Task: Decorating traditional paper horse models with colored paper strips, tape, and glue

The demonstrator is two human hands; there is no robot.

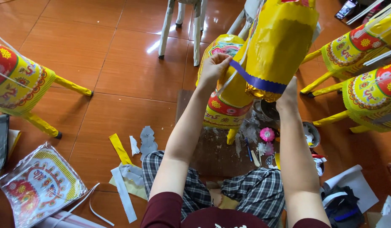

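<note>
A yellow paper horse figure [280, 38] stands in front of me, its body decked with red and green patterned paper [223, 112]. A blue scalloped paper strip [256, 81] runs across its yellow neck. My left hand [213, 67] pinches the strip's left end against the figure. My right hand [288, 99] presses on the right end of the strip, under the neck.
More yellow paper figures stand at the left [18, 84] and at the right [368, 90]. White frame legs [180, 25] stand beyond. Paper scraps [128, 169], a packet of printed sheets [39, 185], a pink paper flower [267, 134] and a small bowl [310, 133] lie on the tile floor.
</note>
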